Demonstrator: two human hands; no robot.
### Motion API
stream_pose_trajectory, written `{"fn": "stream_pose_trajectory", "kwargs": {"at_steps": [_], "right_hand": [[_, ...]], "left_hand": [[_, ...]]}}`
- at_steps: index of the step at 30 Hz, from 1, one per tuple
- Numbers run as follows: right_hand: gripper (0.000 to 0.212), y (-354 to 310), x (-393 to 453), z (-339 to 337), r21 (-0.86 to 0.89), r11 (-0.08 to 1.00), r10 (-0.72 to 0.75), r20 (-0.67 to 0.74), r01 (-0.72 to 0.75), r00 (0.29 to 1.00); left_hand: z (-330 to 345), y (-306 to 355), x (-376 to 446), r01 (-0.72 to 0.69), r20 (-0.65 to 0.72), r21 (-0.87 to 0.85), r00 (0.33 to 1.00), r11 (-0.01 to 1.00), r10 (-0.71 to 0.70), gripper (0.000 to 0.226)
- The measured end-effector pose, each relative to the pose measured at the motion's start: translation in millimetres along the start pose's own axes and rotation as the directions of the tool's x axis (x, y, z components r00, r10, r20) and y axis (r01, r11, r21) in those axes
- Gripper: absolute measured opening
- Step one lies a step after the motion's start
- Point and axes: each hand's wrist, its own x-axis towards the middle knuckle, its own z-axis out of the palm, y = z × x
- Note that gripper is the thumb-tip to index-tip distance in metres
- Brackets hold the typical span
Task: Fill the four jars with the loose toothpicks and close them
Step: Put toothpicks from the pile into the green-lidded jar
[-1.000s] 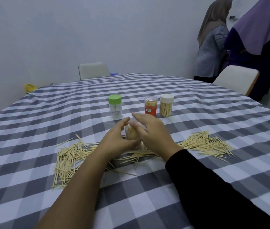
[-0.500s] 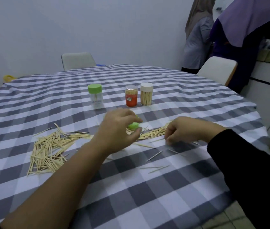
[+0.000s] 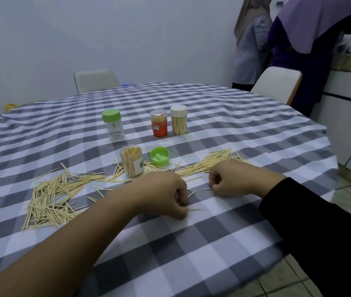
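Fingertips of the left hand [image 3: 166, 195] and right hand [image 3: 232, 180] curled under, hiding any toothpicks held. Far right, two standing people [image 3: 312, 39] were cut off by the top edge.

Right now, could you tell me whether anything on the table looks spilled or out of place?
Yes. Loose toothpicks lie scattered over the checked tablecloth, with a second pile near the right hand. The open jar stands uncapped, and its green lid lies upturned beside it.
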Motion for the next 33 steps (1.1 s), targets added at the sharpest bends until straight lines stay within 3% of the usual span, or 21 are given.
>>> {"fn": "stream_pose_trajectory", "kwargs": {"at_steps": [4, 11, 14, 18, 21, 25, 33], "right_hand": [[0.012, 10.6, 11.0, 5.7, -0.093, 0.996, -0.021, -0.134, 0.009, 0.991], [0.023, 28.9, 39.8, 15.6, -0.259, 0.965, -0.143, -0.375, 0.045, 0.916], [0.038, 31.4, 46.3, 17.5, -0.313, 0.947, -0.196, -0.366, 0.078, 0.91], [0.052, 26.9, 49.9, 16.0, -0.362, 0.926, -0.197, -0.22, 0.107, 0.955], [0.051, 24.1, 54.1, 16.3, -0.375, 0.918, -0.207, -0.181, 0.127, 0.961], [0.042, 20.0, 55.3, 20.2, -0.289, 0.948, -0.199, -0.217, 0.132, 0.956], [0.03, 18.0, 52.3, 27.8, -0.285, 0.948, -0.239, -0.337, 0.143, 0.911]], "left_hand": [[-3.5, 3.2, 9.0, 0.04, -0.088, 0.166, 0.996, 0.985, -0.026, 0.015], [-3.8, 0.0, 34.2, 0.143, -0.217, 0.265, 0.972, 0.954, -0.086, 0.029], [3.0, 4.5, 44.5, 0.163, -0.23, 0.319, 0.969, 0.934, -0.091, 0.05], [7.0, 12.9, 55.1, 0.205, -0.116, 0.357, 0.978, 0.911, -0.174, 0.066], [9.4, 16.7, 63.3, 0.227, -0.096, 0.409, 0.974, 0.884, -0.205, 0.06], [7.5, 23.5, 61.3, 0.253, -0.14, 0.401, 0.967, 0.881, -0.214, 0.035], [11.6, 19.4, 48.7, 0.3, -0.25, 0.315, 0.941, 0.9, -0.226, 0.033]]}}
